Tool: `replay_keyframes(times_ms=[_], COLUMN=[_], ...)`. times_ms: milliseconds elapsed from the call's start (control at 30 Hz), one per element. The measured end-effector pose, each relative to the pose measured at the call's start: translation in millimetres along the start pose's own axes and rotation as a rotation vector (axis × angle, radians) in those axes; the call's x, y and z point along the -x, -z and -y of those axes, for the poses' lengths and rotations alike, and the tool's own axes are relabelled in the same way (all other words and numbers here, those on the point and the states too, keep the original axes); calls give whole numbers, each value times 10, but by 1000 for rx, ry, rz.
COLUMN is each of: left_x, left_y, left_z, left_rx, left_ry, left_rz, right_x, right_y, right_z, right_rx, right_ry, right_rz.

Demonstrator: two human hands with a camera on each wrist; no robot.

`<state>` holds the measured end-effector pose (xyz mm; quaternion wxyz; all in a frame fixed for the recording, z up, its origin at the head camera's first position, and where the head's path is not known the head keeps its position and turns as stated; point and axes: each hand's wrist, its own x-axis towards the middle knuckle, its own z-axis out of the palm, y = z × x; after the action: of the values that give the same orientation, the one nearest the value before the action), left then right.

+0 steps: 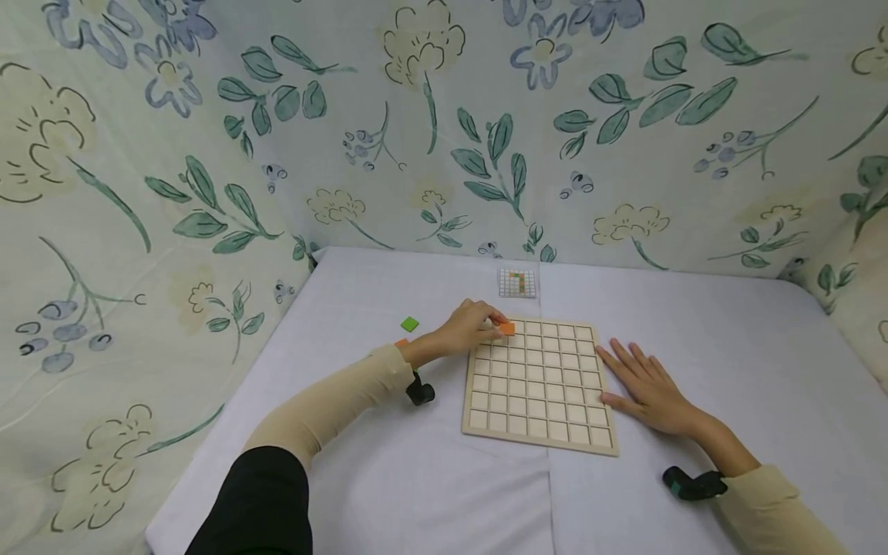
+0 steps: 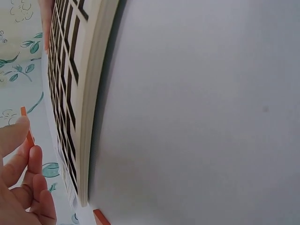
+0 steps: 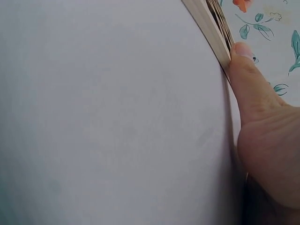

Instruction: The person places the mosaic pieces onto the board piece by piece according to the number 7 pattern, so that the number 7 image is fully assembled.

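Observation:
A pale wooden grid board (image 1: 541, 383) with empty square cells lies flat on the white table. My left hand (image 1: 472, 327) pinches a small orange tile (image 1: 507, 328) at the board's far left corner. The left wrist view shows the orange tile (image 2: 26, 127) edge-on between my fingertips (image 2: 18, 131), beside the board's edge (image 2: 93, 93). My right hand (image 1: 641, 384) lies flat on the table, fingers straight, against the board's right side. In the right wrist view its thumb (image 3: 243, 70) touches the board's edge (image 3: 208, 26).
A green tile (image 1: 410, 324) lies on the table left of the board, and another orange tile (image 1: 401, 342) peeks out by my left wrist. A small pattern card (image 1: 517, 283) sits at the far edge. Flowered cloth walls close in the back and sides.

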<state>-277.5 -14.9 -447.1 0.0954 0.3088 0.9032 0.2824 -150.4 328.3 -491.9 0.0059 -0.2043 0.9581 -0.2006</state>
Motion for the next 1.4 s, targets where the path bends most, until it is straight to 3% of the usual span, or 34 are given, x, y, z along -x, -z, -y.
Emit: replay_keyframes(times_ms=[567,867,1133,1400], left_x=[-64,-67,-106,-117], left_y=[-151,-171,-202,-225], left_z=[16,-12,9,16], left_rx=[95,47,-6,6], left_ry=[-57,-30,-47,-24], left_rz=[-19,-5,-4,-3], right_x=[-26,-24,-11,-7], right_y=[8,-7,-18,-13], right_z=[0,-7,-23,-16], right_rx=[4,3,-4,-18], right_ry=[1,10,14,21], right_rz=[-3,-17,-21,-22])
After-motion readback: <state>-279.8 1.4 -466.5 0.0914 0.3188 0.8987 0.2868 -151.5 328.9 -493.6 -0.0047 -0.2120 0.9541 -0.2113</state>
